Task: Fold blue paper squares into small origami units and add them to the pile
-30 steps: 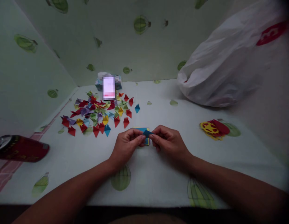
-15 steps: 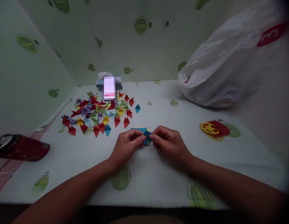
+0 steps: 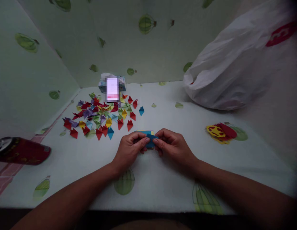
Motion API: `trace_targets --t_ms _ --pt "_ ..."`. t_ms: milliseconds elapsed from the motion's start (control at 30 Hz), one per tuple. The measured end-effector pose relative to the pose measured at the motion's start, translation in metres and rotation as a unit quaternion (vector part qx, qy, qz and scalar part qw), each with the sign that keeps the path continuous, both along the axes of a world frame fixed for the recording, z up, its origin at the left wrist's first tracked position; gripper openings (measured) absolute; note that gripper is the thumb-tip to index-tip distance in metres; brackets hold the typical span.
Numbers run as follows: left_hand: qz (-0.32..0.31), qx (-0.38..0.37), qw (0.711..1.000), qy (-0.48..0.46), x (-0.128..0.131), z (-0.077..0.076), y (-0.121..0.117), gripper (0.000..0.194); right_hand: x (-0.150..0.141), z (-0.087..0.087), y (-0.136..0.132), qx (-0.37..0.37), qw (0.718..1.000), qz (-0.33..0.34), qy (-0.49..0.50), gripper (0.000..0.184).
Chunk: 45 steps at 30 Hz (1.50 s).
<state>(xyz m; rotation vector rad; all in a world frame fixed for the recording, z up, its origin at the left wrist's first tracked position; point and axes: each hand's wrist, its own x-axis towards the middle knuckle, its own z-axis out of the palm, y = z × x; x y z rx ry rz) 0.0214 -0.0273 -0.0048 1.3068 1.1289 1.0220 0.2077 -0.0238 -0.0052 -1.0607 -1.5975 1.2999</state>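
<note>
Both my hands meet at the middle of the table over a small folded piece of blue paper. My left hand pinches its left end and my right hand pinches its right end, fingers curled. Just behind the hands lies a small stack of paper squares, blue on top with a yellow edge showing. A scatter of several folded paper pieces in red, yellow, blue, purple and green lies to the far left of my hands.
A red can lies on its side at the left edge. A large white plastic bag fills the back right. A red and yellow paper shape lies to the right. A small packet stands against the back wall.
My fingers have shifted slightly on the blue paper, which now lies flatter between the two hands. Nothing else has moved.
</note>
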Motion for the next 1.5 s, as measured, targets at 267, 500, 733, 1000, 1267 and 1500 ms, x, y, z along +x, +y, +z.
trace_targets --t_ms 267,500,733,1000,1267,1500 --pt "-0.009 0.017 0.999 0.028 0.0008 0.0039 0.0022 0.018 0.0001 0.0004 0.0003 -0.001 1.000 -0.005 -0.013 0.020" --pt "-0.016 0.032 0.998 0.050 -0.0001 0.0051 0.0015 0.018 0.0023 0.0008 -0.0012 0.022 0.999 0.001 -0.035 0.024" --pt "-0.043 0.013 0.998 0.044 -0.0024 0.0065 0.0022 0.024 0.0046 0.0027 -0.0010 0.027 0.998 0.031 -0.054 0.039" --pt "-0.065 0.050 0.992 0.091 -0.0044 0.0049 0.0029 0.024 0.0024 0.0047 -0.0001 -0.020 0.998 0.048 -0.037 0.033" --pt "-0.082 -0.008 0.995 0.062 -0.0037 0.0032 0.0030 0.026 0.0012 0.0026 -0.0004 0.010 0.997 0.017 -0.074 0.033" --pt "-0.111 0.055 0.981 0.151 -0.0023 0.0074 -0.0005 0.028 0.0026 0.0013 0.0007 0.036 0.994 0.026 -0.099 0.028"
